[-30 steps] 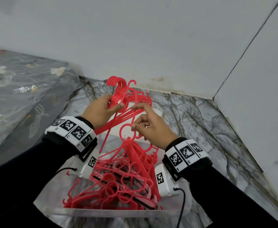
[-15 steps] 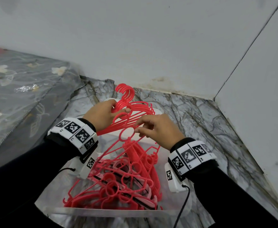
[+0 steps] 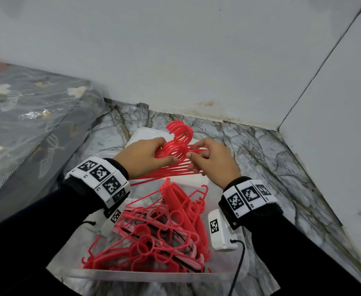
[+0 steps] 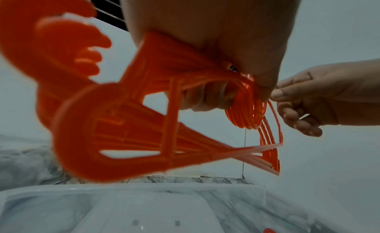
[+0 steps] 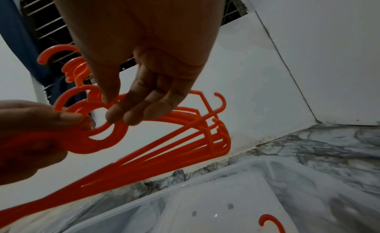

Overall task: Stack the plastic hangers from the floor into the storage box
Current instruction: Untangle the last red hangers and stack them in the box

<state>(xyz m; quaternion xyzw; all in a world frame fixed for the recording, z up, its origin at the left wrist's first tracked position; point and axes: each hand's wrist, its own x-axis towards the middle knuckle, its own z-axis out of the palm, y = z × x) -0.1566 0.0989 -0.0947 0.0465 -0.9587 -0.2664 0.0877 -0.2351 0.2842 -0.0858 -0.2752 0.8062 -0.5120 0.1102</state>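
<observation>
A bundle of several red plastic hangers (image 3: 176,150) is held level above the far end of the clear storage box (image 3: 132,275). My left hand (image 3: 147,155) grips the bundle at its neck rings, hooks pointing away towards the wall. My right hand (image 3: 205,157) pinches the rings from the right side with thumb and fingertips (image 5: 115,114). In the left wrist view the bundle (image 4: 144,122) fans out under my palm, and the right hand (image 4: 304,98) touches it. More red hangers (image 3: 154,238) lie piled inside the box below my wrists.
The box stands on a marble-patterned floor (image 3: 282,167) in a corner of two white walls (image 3: 196,60). A white lid (image 3: 145,133) lies just beyond the box. A mattress with a dark floral cover (image 3: 25,124) borders the left side.
Both hands have carried the bundle down and away from me, tilting it from upright to nearly level. The right hand has shifted from the lower ring up to the bundle's rings.
</observation>
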